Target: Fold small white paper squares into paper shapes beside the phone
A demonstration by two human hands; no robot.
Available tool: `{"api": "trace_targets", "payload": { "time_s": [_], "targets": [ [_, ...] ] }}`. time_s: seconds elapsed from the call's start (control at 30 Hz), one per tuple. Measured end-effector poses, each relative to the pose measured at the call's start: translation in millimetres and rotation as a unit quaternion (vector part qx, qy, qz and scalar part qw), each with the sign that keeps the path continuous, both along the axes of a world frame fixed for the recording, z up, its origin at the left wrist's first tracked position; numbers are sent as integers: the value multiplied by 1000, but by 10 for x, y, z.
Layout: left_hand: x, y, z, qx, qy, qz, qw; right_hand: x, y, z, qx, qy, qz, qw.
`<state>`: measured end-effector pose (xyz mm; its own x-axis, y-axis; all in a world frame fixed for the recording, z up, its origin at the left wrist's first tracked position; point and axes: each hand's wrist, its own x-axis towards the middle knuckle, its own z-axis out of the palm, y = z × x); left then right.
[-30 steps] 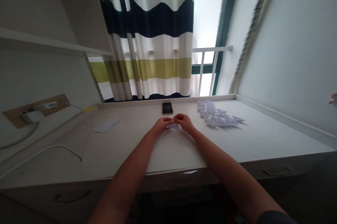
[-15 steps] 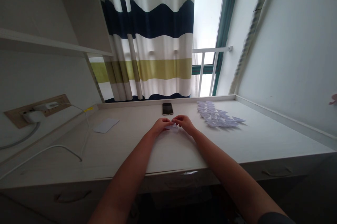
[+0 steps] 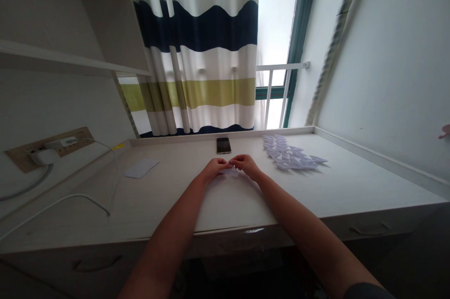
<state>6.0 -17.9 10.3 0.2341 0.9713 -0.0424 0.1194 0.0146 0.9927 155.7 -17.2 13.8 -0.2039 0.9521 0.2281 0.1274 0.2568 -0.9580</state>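
My left hand point(image 3: 213, 169) and my right hand point(image 3: 245, 165) meet over the middle of the desk, fingers closed on a small piece of white paper point(image 3: 230, 172). The thumbs and fingertips pinch its upper edge from both sides, and part of the paper is hidden behind them. Off to the right lies a group of folded white paper pieces point(image 3: 290, 154), pointed and set in overlapping rows. A flat stack of white paper point(image 3: 141, 168) rests on the left part of the desk.
Behind my hands a black phone point(image 3: 223, 145) lies on the white desk point(image 3: 176, 205). A white cable point(image 3: 94, 199) runs across the desk's left side from the wall socket point(image 3: 49, 149). A raised ledge borders the back, below a striped curtain point(image 3: 211, 64).
The paper between my hands has tilted slightly and its lower edge looks straighter. Both hands stay nearly in place, still holding it.
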Motion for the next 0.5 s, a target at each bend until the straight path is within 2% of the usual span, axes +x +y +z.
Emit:
{"api": "trace_targets", "payload": {
  "time_s": [0.17, 0.27, 0.37, 0.5],
  "targets": [
    [0, -1, 7, 0, -4, -11, 1000, 3, 42, -37, 3, 5, -4, 1000],
    [-16, 15, 11, -18, -47, -43, 998, 15, 58, -46, 3, 13, -5, 1000],
    [-41, 39, 1, -29, -78, -44, 996, 30, 60, -48, -3, 22, -4, 1000],
    [-65, 55, -20, -21, -66, -45, 997, 37, 53, -47, -5, 32, 2, 999]
  ]
}}
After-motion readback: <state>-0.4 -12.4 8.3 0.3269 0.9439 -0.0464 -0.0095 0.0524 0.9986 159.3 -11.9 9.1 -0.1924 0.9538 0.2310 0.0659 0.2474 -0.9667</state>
